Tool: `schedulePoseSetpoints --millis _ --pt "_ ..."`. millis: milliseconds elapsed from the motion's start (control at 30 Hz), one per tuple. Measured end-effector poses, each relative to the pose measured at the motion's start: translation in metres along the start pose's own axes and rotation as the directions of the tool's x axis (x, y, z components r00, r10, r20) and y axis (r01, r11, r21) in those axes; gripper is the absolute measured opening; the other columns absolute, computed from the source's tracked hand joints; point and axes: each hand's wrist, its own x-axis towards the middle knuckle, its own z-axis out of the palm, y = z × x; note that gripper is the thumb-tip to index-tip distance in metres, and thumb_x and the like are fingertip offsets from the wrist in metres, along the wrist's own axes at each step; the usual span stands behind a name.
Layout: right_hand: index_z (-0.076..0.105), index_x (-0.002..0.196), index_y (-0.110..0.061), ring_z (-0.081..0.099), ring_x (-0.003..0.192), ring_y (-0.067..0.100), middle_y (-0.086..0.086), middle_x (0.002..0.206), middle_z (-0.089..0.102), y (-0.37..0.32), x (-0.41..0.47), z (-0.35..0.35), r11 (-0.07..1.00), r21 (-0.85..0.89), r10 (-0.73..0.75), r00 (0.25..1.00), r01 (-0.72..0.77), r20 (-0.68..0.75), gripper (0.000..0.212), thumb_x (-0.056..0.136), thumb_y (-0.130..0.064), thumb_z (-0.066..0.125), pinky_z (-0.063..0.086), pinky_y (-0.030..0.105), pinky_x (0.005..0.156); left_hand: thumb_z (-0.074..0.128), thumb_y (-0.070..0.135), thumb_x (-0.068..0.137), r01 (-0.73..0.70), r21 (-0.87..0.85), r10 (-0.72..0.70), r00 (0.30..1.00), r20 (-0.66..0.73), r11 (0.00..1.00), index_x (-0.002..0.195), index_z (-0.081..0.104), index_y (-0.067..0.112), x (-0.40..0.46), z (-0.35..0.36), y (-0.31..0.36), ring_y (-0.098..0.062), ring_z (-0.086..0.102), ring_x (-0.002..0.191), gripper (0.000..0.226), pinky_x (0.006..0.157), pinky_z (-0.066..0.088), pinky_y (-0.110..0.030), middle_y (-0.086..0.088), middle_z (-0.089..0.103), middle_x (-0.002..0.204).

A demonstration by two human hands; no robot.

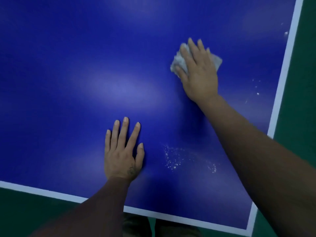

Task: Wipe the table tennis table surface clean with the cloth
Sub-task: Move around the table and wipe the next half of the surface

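The blue table tennis table (71, 69) with white border lines fills the view. My right hand (199, 72) lies flat with straight fingers on a crumpled whitish cloth (178, 63), pressing it to the surface toward the right side; most of the cloth is hidden under the hand. My left hand (123, 151) rests flat on the bare table near the front edge, fingers spread, holding nothing. White specks of dust (172, 158) lie on the surface just right of my left hand. More white specks (257, 92) sit near the right border.
The table's front edge (51, 194) and right edge (284, 65) meet at the near right corner. Green floor (304, 82) lies beyond both edges. Dark shoes (136, 226) show below the front edge.
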Motion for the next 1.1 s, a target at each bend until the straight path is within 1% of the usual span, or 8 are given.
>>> schedulePoseSetpoints --millis 167,400,467,600,700,867,933,1100 --pt "0.043 0.162 -0.01 0.03 0.159 0.04 0.015 0.17 0.036 -0.045 0.001 0.023 0.961 -0.006 -0.274 0.959 0.275 0.074 0.059 0.113 -0.042 0.046 0.017 0.053 0.131 0.052 0.035 0.103 -0.006 -0.001 0.006 1.0 -0.011 1.0 0.162 0.042 0.024 0.001 0.001 -0.001 -0.032 0.018 0.163 0.061 0.128 0.022 -0.06 -0.007 0.027 0.174" --pt "0.024 0.17 -0.014 0.005 0.166 0.027 0.006 0.179 0.013 -0.065 -0.162 -0.011 0.767 0.212 -0.633 0.663 0.606 0.4 0.068 0.111 -0.033 0.051 0.014 0.05 0.134 0.053 0.034 0.102 -0.007 -0.01 0.007 1.0 -0.025 1.0 0.162 0.043 0.022 0.001 0.002 -0.002 -0.032 0.021 0.162 0.062 0.128 0.023 -0.061 -0.008 0.029 0.173" --pt "0.027 0.168 -0.012 0.008 0.166 0.028 0.008 0.178 0.017 -0.052 -0.136 -0.011 0.797 0.174 -0.595 0.705 0.578 0.386 0.066 0.111 -0.033 0.052 0.012 0.05 0.134 0.052 0.034 0.103 -0.004 -0.01 0.003 1.0 -0.02 1.0 0.162 0.043 0.023 0.0 0.001 -0.002 -0.032 0.02 0.162 0.061 0.128 0.022 -0.061 -0.008 0.028 0.173" --pt "0.031 0.167 -0.011 0.015 0.165 0.029 0.009 0.176 0.023 -0.037 -0.09 -0.01 0.97 -0.003 -0.234 0.942 0.242 0.241 0.062 0.115 -0.041 0.046 0.015 0.052 0.133 0.052 0.033 0.103 -0.006 -0.007 0.006 1.0 -0.025 1.0 0.162 0.043 0.023 0.001 0.0 0.0 -0.033 0.019 0.163 0.061 0.129 0.021 -0.06 -0.008 0.028 0.173" --pt "0.028 0.168 -0.01 0.011 0.165 0.03 0.011 0.177 0.019 -0.06 -0.135 -0.011 0.964 0.065 -0.265 0.925 0.257 0.272 0.065 0.113 -0.036 0.05 0.014 0.053 0.133 0.054 0.03 0.102 -0.006 -0.023 0.006 0.999 -0.034 1.0 0.161 0.044 0.021 0.0 0.0 0.0 -0.033 0.02 0.163 0.06 0.129 0.02 -0.06 -0.009 0.029 0.173" --pt "0.025 0.169 -0.014 0.006 0.166 0.028 0.007 0.178 0.014 -0.068 -0.186 -0.019 0.852 0.181 -0.52 0.756 0.491 0.397 0.066 0.111 -0.032 0.05 0.014 0.051 0.133 0.051 0.031 0.106 -0.012 -0.003 0.012 1.0 -0.02 1.0 0.163 0.041 0.021 0.0 0.002 -0.002 -0.032 0.017 0.163 0.059 0.129 0.019 -0.06 -0.009 0.026 0.174" --pt "0.033 0.166 -0.009 0.014 0.164 0.033 0.012 0.176 0.023 -0.045 -0.152 -0.019 0.876 0.138 -0.48 0.801 0.463 0.359 0.061 0.111 -0.03 0.05 0.015 0.053 0.133 0.05 0.032 0.106 -0.011 0.008 0.011 1.0 0.0 1.0 0.164 0.038 0.022 -0.001 0.001 -0.002 -0.032 0.014 0.164 0.06 0.13 0.017 -0.06 -0.008 0.023 0.175" --pt "0.034 0.166 -0.012 0.02 0.163 0.033 0.009 0.175 0.027 0.025 -0.122 -0.043 0.999 -0.042 -0.023 0.99 0.029 0.136 0.058 0.115 -0.037 0.048 0.015 0.053 0.133 0.044 0.035 0.109 -0.016 0.016 0.016 1.0 0.002 1.0 0.166 0.033 0.024 -0.003 0.001 -0.002 -0.031 0.011 0.164 0.06 0.13 0.016 -0.06 -0.007 0.02 0.176"
